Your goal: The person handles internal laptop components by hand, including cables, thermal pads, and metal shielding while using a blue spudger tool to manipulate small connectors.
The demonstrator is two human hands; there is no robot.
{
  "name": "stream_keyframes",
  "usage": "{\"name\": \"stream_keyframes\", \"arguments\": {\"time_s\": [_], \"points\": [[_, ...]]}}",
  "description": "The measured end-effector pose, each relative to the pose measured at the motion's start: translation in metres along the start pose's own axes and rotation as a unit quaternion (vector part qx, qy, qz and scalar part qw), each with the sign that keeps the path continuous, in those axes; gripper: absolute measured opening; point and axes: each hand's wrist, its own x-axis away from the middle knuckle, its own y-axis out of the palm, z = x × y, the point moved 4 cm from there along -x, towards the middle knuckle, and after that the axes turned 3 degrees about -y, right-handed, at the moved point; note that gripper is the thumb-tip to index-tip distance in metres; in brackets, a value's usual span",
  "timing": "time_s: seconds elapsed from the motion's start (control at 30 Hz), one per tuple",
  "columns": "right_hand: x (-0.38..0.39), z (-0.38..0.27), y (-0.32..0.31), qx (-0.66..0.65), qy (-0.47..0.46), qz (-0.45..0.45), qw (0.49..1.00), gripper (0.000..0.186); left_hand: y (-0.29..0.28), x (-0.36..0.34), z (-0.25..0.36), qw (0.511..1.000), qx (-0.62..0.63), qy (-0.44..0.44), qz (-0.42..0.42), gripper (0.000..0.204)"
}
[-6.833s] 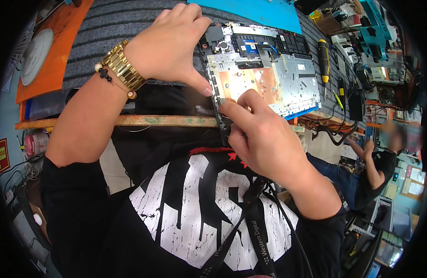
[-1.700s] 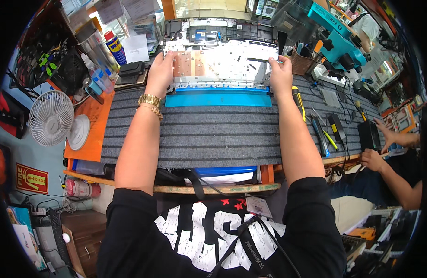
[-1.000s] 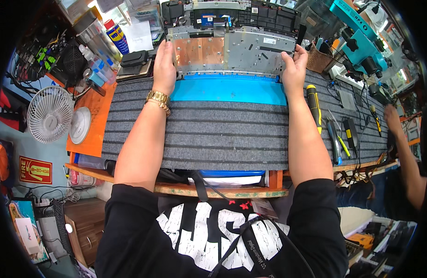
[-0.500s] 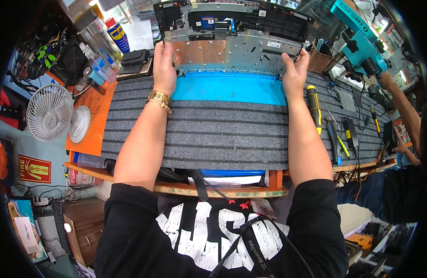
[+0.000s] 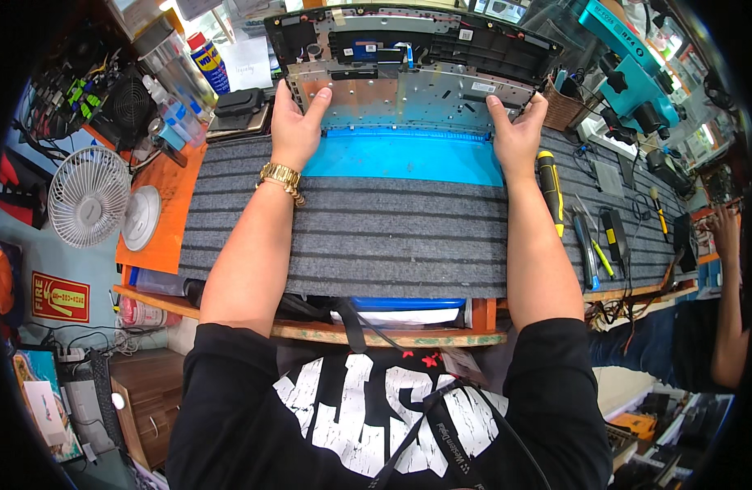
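At the far side of the bench I hold a laptop's inner chassis panel (image 5: 409, 94), silver metal with black plastic along its upper part, tilted up so its inside faces me. My left hand (image 5: 296, 126) grips its left end, thumb lying across the metal. Its right end is in my right hand (image 5: 516, 131), with the thumb on the near face and fingers partly hidden behind. A small blue board and a ribbon cable show in the black section. Below the panel lies a bright blue work mat (image 5: 400, 159) on a grey striped bench cloth (image 5: 400, 229).
Right of my right arm lie a yellow-black screwdriver (image 5: 551, 192), a blue-tipped tool (image 5: 587, 255) and a black adapter (image 5: 615, 237). A teal microscope stand (image 5: 633, 77) rises behind. A white fan (image 5: 88, 198) and bottles are at left. Another person's arm (image 5: 729, 286) shows far right.
The panel has tilted, its upper edge now showing more fully. My left thumb has come onto its metal face. At far right, the other person's arm has moved away from the microscope.
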Motion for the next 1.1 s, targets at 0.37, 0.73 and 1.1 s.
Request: {"name": "stream_keyframes", "arguments": {"time_s": [0.37, 0.73, 1.1], "points": [[0.001, -0.005, -0.001, -0.058, -0.007, 0.015, 0.998, 0.056, -0.003, 0.0, -0.008, 0.995, 0.101, -0.018, 0.006, 0.036], [0.001, -0.007, 0.0, -0.134, 0.037, -0.002, 0.99, 0.044, -0.006, 0.003, -0.005, 0.996, 0.088, -0.012, 0.028, 0.019], [0.008, -0.003, -0.006, -0.123, 0.054, 0.003, 0.991, 0.042, -0.012, 0.003, -0.014, 0.996, 0.085, -0.027, 0.03, 0.014]]}}
